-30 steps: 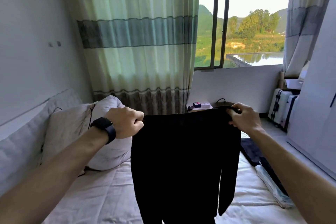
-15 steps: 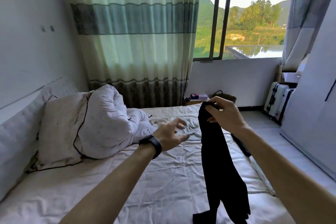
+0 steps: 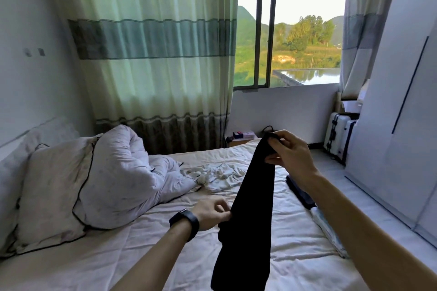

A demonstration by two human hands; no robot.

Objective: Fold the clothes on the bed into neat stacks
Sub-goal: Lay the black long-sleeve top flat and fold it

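Note:
A black garment (image 3: 251, 208), folded lengthwise into a long narrow strip, hangs in the air over the bed (image 3: 146, 248). My right hand (image 3: 289, 152) pinches its top end at chest height. My left hand (image 3: 212, 214), with a black watch on the wrist, pinches the strip's left edge about halfway down. A crumpled white garment (image 3: 218, 173) lies on the sheet behind. A dark folded piece (image 3: 299, 190) and a light blue folded piece (image 3: 327, 229) lie along the bed's right edge.
A bunched white duvet (image 3: 123, 172) and a pillow (image 3: 49, 191) fill the bed's left side. A bedside stand (image 3: 241, 140) with small boxes sits under the window. White suitcases (image 3: 338, 134) and a white wardrobe (image 3: 397, 106) stand on the right.
The garment was held spread wide by both hands, then gathered into a strip in my right hand. My left hand let go, reached across, and now pinches the strip's middle.

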